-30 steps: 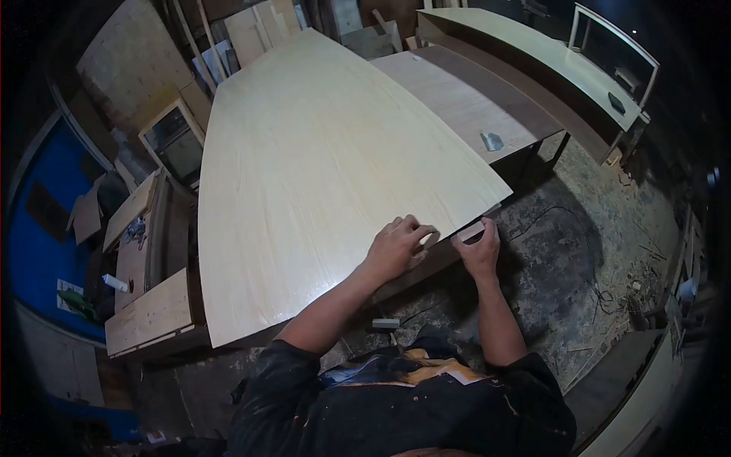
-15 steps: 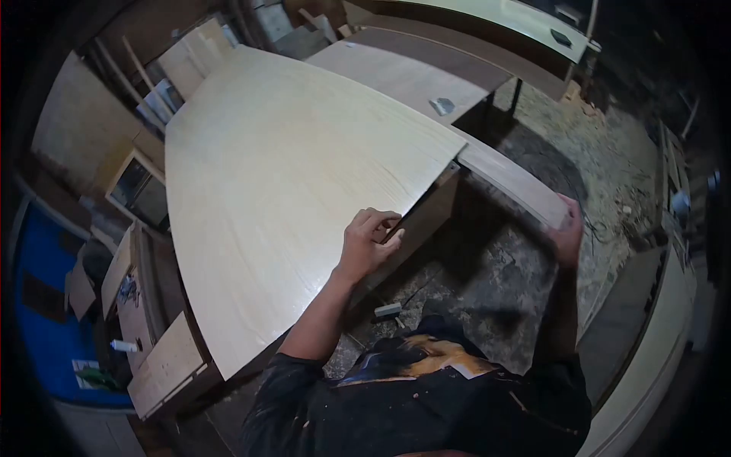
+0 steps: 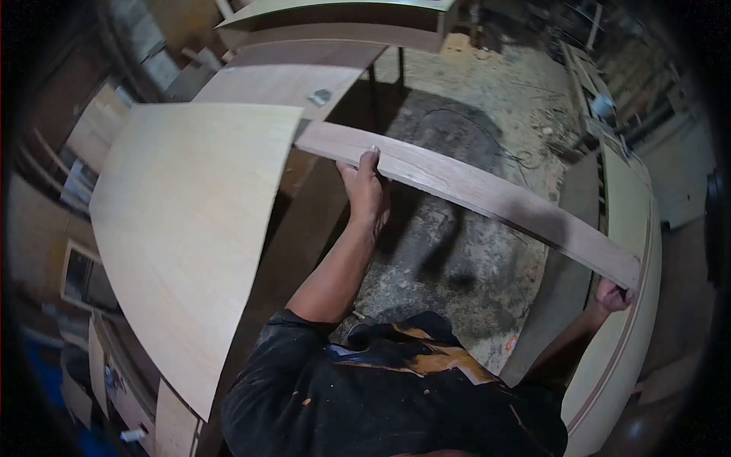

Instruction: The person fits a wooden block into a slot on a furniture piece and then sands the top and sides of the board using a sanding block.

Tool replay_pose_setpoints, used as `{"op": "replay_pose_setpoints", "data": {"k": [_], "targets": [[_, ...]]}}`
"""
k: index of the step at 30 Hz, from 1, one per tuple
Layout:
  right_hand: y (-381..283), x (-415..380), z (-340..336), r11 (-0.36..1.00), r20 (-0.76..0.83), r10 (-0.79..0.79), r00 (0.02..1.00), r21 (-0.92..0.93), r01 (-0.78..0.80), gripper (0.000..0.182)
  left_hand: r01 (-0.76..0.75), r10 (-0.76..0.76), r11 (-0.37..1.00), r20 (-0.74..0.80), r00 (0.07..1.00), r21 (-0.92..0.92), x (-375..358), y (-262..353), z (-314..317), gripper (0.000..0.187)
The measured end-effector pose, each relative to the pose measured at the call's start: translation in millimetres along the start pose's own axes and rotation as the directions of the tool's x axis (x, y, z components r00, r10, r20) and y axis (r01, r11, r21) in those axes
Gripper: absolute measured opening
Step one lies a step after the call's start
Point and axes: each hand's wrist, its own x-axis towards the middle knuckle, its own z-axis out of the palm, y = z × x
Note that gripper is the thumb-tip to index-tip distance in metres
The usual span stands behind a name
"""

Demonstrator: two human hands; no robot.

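A long wooden board [image 3: 487,186] spans the space in front of me, sloping down to the right. My left hand [image 3: 368,190] grips it near its left end, with the thumb on top and the fingers underneath. My right hand [image 3: 611,295] is closed round the lower corner of its right end. The board's left end lies close to the edge of a large pale plywood sheet [image 3: 190,206]; whether they touch, I cannot tell.
Behind the sheet stands a lower table [image 3: 285,72] with a small metallic piece [image 3: 320,97] on it. A curved pale panel [image 3: 636,228] stands at the right. Wood scraps and a framed panel [image 3: 90,278] are at the left.
My left hand has left the plywood edge and taken hold of the board. The board has come out to the right with my right hand on its end. The view has turned right.
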Motion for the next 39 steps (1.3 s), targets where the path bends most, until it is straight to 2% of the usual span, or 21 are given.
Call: {"op": "replay_pose_setpoints", "data": {"k": [2,3,6,8,10,11,12,16,18,20,22,23,24,26,28,30,31,34,37,38,39], "targets": [[-9,4,-6,0.844,0.054,-0.019,0.998,0.536,-0.013,0.073,-0.081,0.109,0.982,-0.166,0.980,0.169,-11,-46,34,0.037],[-13,8,-46,0.741,0.093,0.069,0.993,0.662,-0.114,0.072,-0.064,0.078,0.976,-0.057,0.995,0.210,-20,-77,43,0.044],[-37,-2,-162,0.697,-0.191,0.224,0.956,0.717,-0.020,0.068,0.091,-0.137,0.920,0.095,0.986,0.382,-75,-126,120,0.052],[-56,-30,-247,0.943,-0.278,0.028,0.960,0.326,0.067,0.064,0.242,-0.291,0.936,0.177,0.940,0.255,-103,-197,155,0.056],[-86,-77,-344,0.830,-0.002,0.043,0.999,0.557,-0.035,0.065,0.343,-0.419,0.894,0.264,0.869,0.289,-135,-247,196,0.054],[-111,-110,-371,0.936,-0.350,0.125,0.928,0.353,0.007,0.065,0.366,-0.467,0.869,0.306,0.829,0.333,-152,-283,211,0.052],[-134,-143,-384,0.989,-0.675,0.115,0.729,0.148,-0.018,0.066,0.381,-0.512,0.842,0.347,0.785,0.382,-169,-318,226,0.051],[-226,-231,-379,0.988,-0.835,0.062,0.547,0.130,0.087,0.069,0.471,-0.676,0.737,0.534,0.508,0.485,-252,-424,304,0.048],[-255,-292,-397,0.996,-0.765,-0.020,0.643,0.040,0.079,0.069,0.437,-0.730,0.683,0.538,0.421,0.585,-292,-474,342,0.041],[-276,-372,-410,0.997,-0.836,-0.025,0.548,-0.059,-0.045,0.065,0.693,-0.765,0.513,0.635,0.103,0.506,-329,-531,357,0.029],[-302,-445,-414,0.925,-0.300,0.311,0.902,0.312,-0.215,0.055,0.712,-0.820,0.424,0.571,0.039,0.560,-364,-581,363,0.021],[-299,-457,-410,0.934,-0.320,0.300,0.899,0.290,-0.208,0.055,0.695,-0.831,0.394,0.556,-0.010,0.601,-380,-614,367,0.030],[-289,-470,-390,0.967,-0.630,0.254,0.734,0.195,-0.167,0.057,0.678,-0.842,0.362,0.536,-0.056,0.640,-393,-639,369,0.039],[-262,-487,-337,0.985,-0.983,0.021,0.181,-0.011,-0.175,0.063,0.697,-0.867,0.297,0.491,-0.090,0.653,-417,-675,378,0.041],[-248,-417,-274,0.937,-0.981,-0.027,0.194,-0.092,-0.338,0.068,0.601,-0.949,0.165,0.292,-0.119,0.782,-432,-710,393,0.029],[-216,-442,-291,0.846,-0.951,-0.058,0.305,-0.209,-0.491,0.071,0.595,-0.913,0.161,0.347,-0.213,0.788,-442,-768,383,0.050],[-203,-443,-307,0.897,-0.984,0.041,0.175,-0.041,-0.441,0.071,0.596,-0.923,0.206,0.357,-0.145,0.776,-436,-766,384,0.057],[-144,-394,-344,0.909,-0.997,0.022,0.069,-0.009,-0.416,0.051,0.556,-0.937,0.263,0.346,-0.047,0.788,-396,-757,366,0.067],[-99,-423,-468,0.711,-0.968,0.216,0.125,0.069,-0.700,0.031,0.114,-0.846,0.440,0.454,-0.278,0.891,-317,-737,304,0.057],[-93,-396,-440,0.670,-0.885,0.186,0.428,-0.204,-0.714,0.043,-0.079,-0.846,0.489,0.451,-0.283,0.869,-289,-739,271,0.056],[-46,-353,-448,0.674,-0.838,0.252,0.485,-0.208,-0.709,0.043,-0.031,-0.821,0.551,0.536,-0.195,0.834,-266,-753,219,0.054]]}}
